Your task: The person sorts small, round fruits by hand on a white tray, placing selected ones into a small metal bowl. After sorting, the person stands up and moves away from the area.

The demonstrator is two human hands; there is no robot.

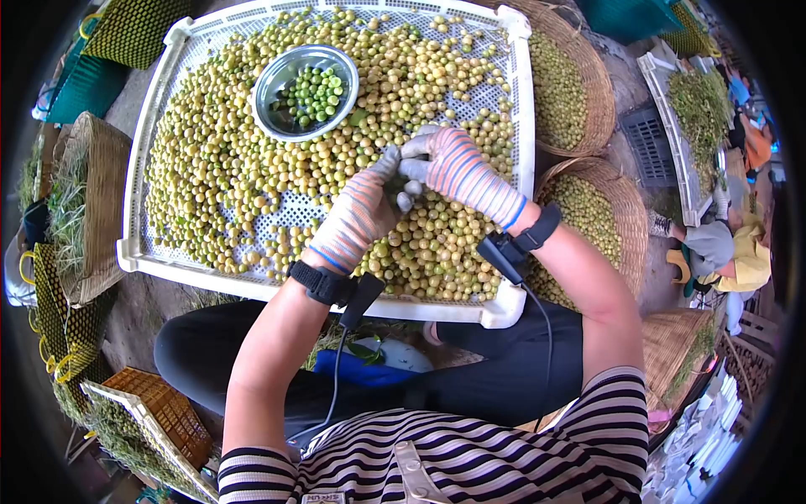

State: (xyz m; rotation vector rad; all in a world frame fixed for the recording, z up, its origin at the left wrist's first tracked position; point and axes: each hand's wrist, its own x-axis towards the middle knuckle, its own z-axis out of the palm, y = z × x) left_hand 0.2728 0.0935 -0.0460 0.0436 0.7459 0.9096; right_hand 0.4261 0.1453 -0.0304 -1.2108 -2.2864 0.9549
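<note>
Both my hands wear striped gloves with grey fingertips, and they meet above a white perforated plastic tray [133, 197]. Small round yellow-green fruits [227, 160] are spread across it. My left hand [368, 200] has its fingers closed, with the thumb raised close to the right fingertips. My right hand [449, 168] is pinched closed beside it. Whatever lies between the fingers is hidden. Just beyond my hands, a metal bowl [262, 107] rests on the fruits in the tray. Greener fruits [315, 94] lie inside the bowl.
Wicker baskets [625, 206] of similar fruits stand right of the tray. On the left are a basket [105, 202] with grassy stems and an orange crate [172, 412]. Another tray [684, 160] holds leafy stems at right, near a seated person [714, 252]. Cables hang from my wrist straps.
</note>
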